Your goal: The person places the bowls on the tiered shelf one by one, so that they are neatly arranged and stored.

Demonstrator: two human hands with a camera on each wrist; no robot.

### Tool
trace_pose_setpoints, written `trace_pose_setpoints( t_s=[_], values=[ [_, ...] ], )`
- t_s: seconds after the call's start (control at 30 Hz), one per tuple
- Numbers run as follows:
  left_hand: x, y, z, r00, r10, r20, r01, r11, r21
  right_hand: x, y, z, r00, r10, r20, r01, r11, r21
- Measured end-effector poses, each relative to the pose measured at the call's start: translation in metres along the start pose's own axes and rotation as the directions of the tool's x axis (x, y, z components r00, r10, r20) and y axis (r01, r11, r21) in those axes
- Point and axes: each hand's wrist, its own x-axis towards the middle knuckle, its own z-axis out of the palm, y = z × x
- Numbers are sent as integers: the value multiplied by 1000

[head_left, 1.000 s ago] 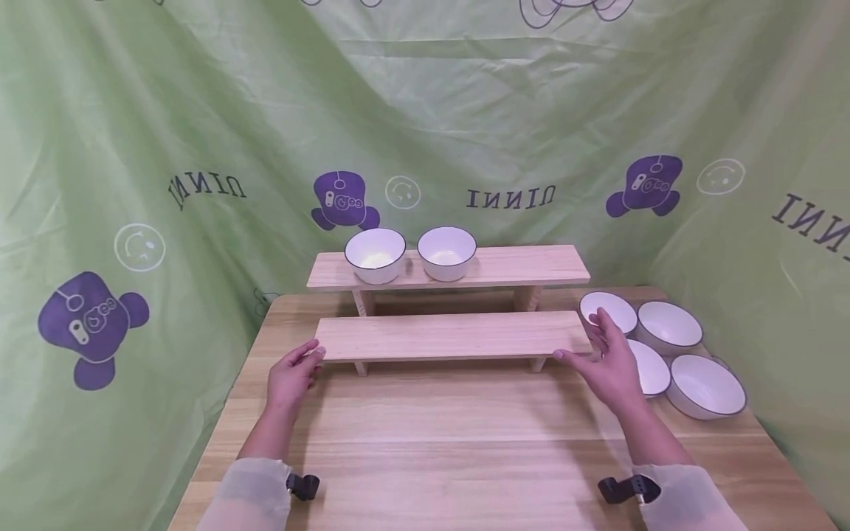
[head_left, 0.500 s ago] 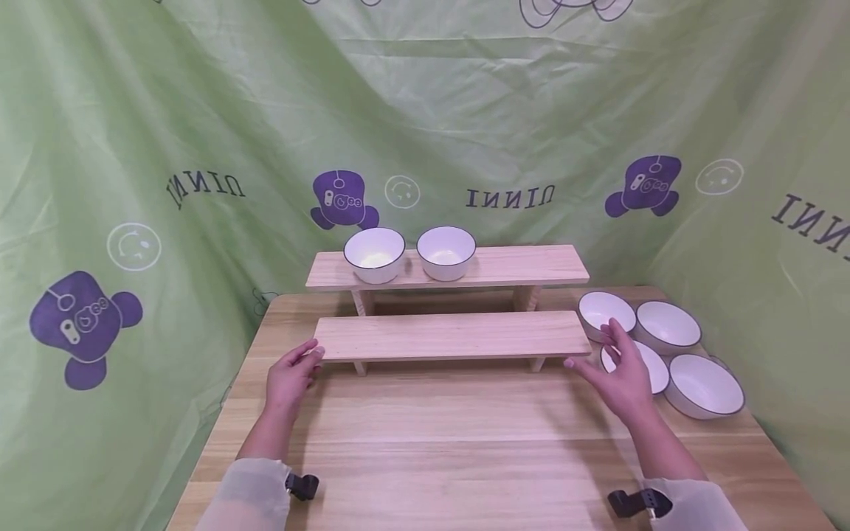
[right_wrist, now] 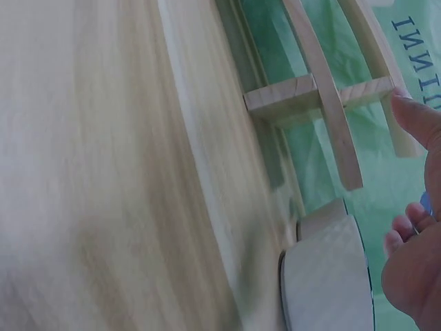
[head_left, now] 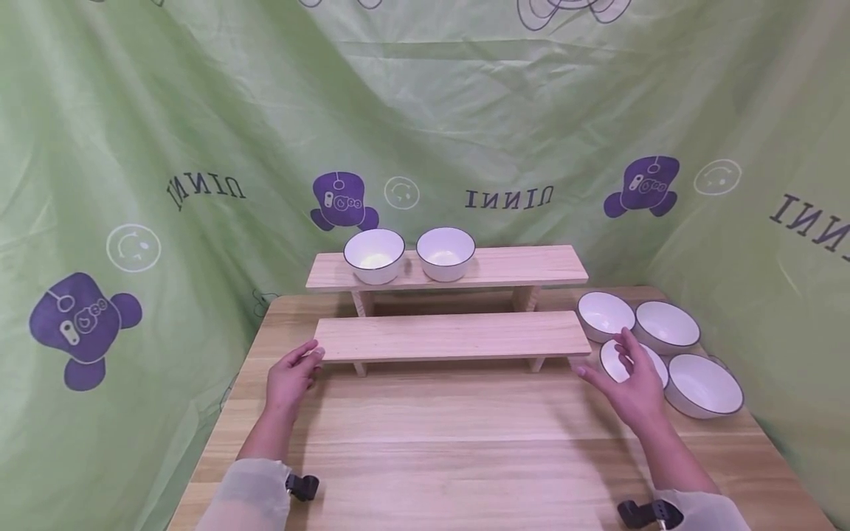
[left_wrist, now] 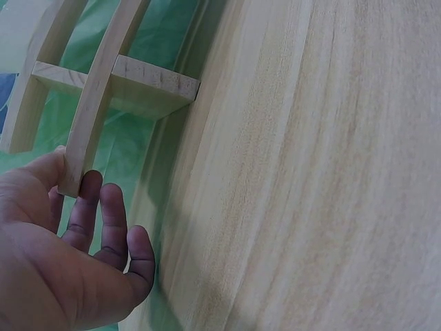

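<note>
A two-tier wooden shelf stands at the back of the table. My left hand [head_left: 289, 377] pinches the left end of its lower board [head_left: 451, 337]; in the left wrist view the thumb and index finger [left_wrist: 84, 214] lie on either side of that board end. Off the right end of the lower board, my right hand [head_left: 632, 387] hovers with fingers spread and nothing in them. It is just in front of a white dark-rimmed bowl [head_left: 654, 365] and partly covers it. In the right wrist view, the board end [right_wrist: 350, 176] is apart from the thumb [right_wrist: 417, 117].
Two white bowls, a left one [head_left: 375, 256] and a right one [head_left: 446, 254], sit on the upper board [head_left: 524, 264]. More bowls cluster at the table's right side, among them a front one [head_left: 705, 385]. Green printed cloth [head_left: 425, 110] hangs behind the wooden table [head_left: 451, 457].
My right hand has left the right end of the lower board and moved right and slightly toward me, over the bowls. The left hand has stayed at the board's left end.
</note>
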Motion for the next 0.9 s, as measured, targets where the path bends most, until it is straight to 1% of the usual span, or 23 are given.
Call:
trace_pose_setpoints(
  t_s=[0.13, 0.3, 0.5, 0.73, 0.9],
  values=[
    [1, -2, 0, 1000, 0, 4, 0, 1000, 0, -2, 6, -4, 1000, -13, -27, 12, 999, -29],
    [1, -3, 0, 1000, 1, 8, -1, 1000, 2, -6, 10, -9, 999, -7, -45, 5, 998, -60],
    [1, -4, 1, 1000, -3, 7, 3, 1000, 1, -11, 13, -14, 999, 26, -36, -28, 998, -61],
    [0, -2, 0, 1000, -5, 6, 5, 1000, -4, -16, 16, -23, 995, 66, -81, -71, 995, -70],
    [1, -2, 0, 1000, -14, 7, 14, 1000, -5, -20, 20, -31, 990, 113, -83, -120, 989, -84]
  ],
)
